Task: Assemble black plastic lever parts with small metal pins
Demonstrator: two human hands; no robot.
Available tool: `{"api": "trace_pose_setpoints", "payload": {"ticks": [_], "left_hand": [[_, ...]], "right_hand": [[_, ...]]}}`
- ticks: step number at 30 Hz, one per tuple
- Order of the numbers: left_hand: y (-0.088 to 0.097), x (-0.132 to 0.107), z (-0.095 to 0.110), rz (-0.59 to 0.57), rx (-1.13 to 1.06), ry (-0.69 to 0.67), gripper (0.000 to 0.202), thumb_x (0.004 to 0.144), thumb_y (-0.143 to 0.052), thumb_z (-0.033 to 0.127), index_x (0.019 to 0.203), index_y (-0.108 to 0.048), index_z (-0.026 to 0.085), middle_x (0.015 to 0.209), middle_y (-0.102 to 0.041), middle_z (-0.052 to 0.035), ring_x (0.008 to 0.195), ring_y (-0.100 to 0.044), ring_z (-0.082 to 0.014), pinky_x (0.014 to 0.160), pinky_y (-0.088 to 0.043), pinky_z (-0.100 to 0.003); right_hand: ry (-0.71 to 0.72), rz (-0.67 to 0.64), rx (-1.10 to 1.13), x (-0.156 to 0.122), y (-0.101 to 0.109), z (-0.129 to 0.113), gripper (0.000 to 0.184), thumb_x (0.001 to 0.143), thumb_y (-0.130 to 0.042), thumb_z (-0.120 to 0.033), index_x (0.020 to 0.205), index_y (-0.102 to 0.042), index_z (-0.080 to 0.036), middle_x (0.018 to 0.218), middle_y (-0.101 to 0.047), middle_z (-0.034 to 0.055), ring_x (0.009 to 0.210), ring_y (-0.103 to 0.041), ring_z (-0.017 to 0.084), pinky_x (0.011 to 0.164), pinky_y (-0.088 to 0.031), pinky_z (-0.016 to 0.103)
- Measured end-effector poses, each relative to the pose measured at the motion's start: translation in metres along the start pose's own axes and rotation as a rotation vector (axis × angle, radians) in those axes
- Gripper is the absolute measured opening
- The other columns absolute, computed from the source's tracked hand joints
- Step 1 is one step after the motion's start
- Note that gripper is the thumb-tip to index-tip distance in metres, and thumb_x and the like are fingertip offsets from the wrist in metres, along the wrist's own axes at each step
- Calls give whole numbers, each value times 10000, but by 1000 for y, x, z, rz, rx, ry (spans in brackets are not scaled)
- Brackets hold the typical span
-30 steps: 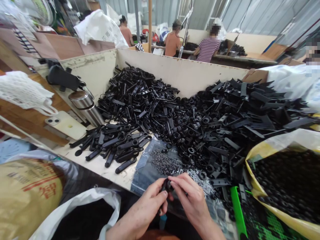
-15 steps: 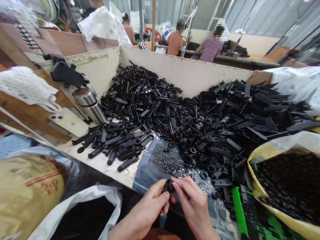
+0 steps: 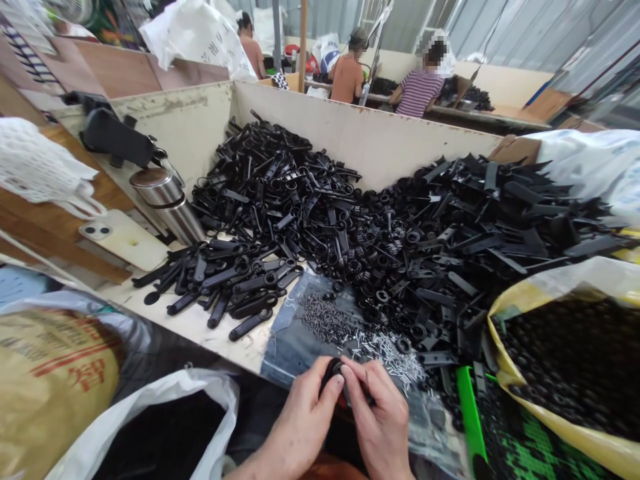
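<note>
Both my hands meet at the bottom middle of the head view, pinching one small black plastic part [image 3: 332,371] between their fingertips. My left hand [image 3: 305,421] grips it from the left with thumb and fingers closed. My right hand [image 3: 379,415] presses on it from the right, fingers curled. Just beyond them lie small dark screws [image 3: 325,321] and silvery pins [image 3: 385,349] on a clear plastic sheet. A row of long black handle pieces [image 3: 235,287] lies left of the screws, and a big heap of black parts [image 3: 400,227] fills the bench behind.
A steel flask [image 3: 167,203] and a white phone [image 3: 123,239] sit at the left. A yellow-rimmed bag of black parts [image 3: 565,353] stands right, a white bag [image 3: 165,427] and printed sack [image 3: 55,373] lower left. A green tool [image 3: 469,417] lies right of my hands. People work at the far bench.
My hands have drawn slightly lower and closer together around the black part; the view has shifted a little. The bench and its piles are unchanged.
</note>
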State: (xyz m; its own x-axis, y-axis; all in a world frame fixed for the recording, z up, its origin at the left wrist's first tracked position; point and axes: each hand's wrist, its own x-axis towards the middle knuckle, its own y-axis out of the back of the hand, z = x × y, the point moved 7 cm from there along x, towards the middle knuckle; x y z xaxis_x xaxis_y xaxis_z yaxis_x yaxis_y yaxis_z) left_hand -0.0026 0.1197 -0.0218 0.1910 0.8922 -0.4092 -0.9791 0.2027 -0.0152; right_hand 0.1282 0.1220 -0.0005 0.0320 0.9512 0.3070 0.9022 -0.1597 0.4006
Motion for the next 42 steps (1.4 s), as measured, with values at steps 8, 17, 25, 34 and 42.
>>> {"api": "trace_pose_setpoints", "payload": {"ticks": [8,17,25,34,42], "left_hand": [[18,-21,28,-159,382,-109,384,992,-490,381,1335,-634,286,999,-768,-69,946,-659,-251,880,-457,-333],[48,-16,7,70,361,2,507,880,-581,214,1384,-526,195,1186,-680,-138,1098,-608,-294,997,-413,-443],[29,-30,-8,-206,-424,302,437,883,-633,380,1214,-511,122,617,-566,46,520,-390,-82,550,-281,-234],[27,-33,-11,-172,-513,371,734,793,-703,400,1372,-378,87,570,-572,66,492,-355,-75,532,-228,-247],[30,-34,-21,-129,-488,415,1005,755,-730,453,1478,-170,36,571,-593,66,501,-365,-84,549,-244,-244]], "right_hand": [[-422,-253,431,-7,-10,18,511,895,-699,-497,1327,-590,-246,735,-598,-24,610,-545,131,573,-485,228],[-623,-378,552,1,-53,28,463,784,-776,-588,1015,-779,-186,678,-592,-11,499,-426,77,422,-358,175],[-290,-563,451,30,-53,2,389,948,-597,-544,1062,-798,-231,957,-615,45,684,-609,125,634,-531,255],[-238,-712,400,34,-49,-3,432,975,-539,-558,1139,-776,-236,831,-541,8,754,-593,153,702,-528,277],[-210,-694,261,30,-48,4,349,907,-680,-438,1185,-761,-243,804,-547,-14,661,-463,119,593,-397,234]]}}
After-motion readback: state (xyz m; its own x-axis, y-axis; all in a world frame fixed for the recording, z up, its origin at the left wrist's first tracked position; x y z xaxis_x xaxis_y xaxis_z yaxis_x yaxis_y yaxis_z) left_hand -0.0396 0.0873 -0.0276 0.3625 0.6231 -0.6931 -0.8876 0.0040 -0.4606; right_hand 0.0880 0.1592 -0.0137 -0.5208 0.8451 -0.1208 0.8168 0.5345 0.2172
